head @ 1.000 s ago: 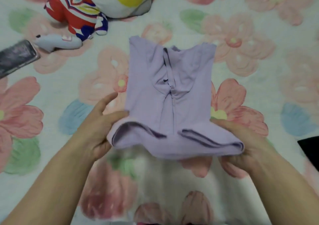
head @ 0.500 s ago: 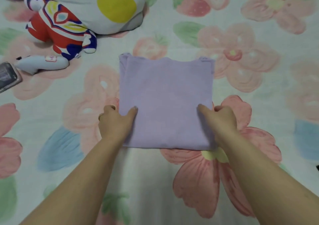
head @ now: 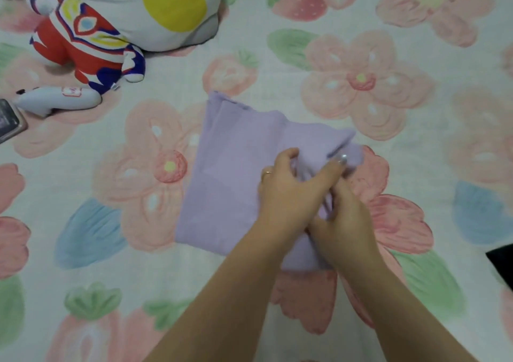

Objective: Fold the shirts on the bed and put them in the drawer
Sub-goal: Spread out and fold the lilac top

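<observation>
A lilac shirt (head: 230,184), folded into a rough rectangle, lies on the flower-patterned bedspread (head: 277,70) in the middle of the view. Both hands are at its right side. My left hand (head: 291,192), with a ring on one finger, reaches across the shirt and pinches the bunched right edge between thumb and fingers. Just below it my right hand (head: 345,222) grips the same edge, its fingers tucked into the cloth. That edge is raised and crumpled, while the left part stays flat. No drawer is in view.
A red, blue and white plush figure (head: 83,42) and a grey cushion with a yellow spot (head: 155,8) lie at the far left. A white device (head: 55,100) and a phone (head: 8,121) sit at the left edge. A dark object (head: 502,261) pokes in from the right.
The shirt's near half was folded up over the far half and laid flat. Both hands then left its two sides and came together at the right edge, which is now lifted and bunched.
</observation>
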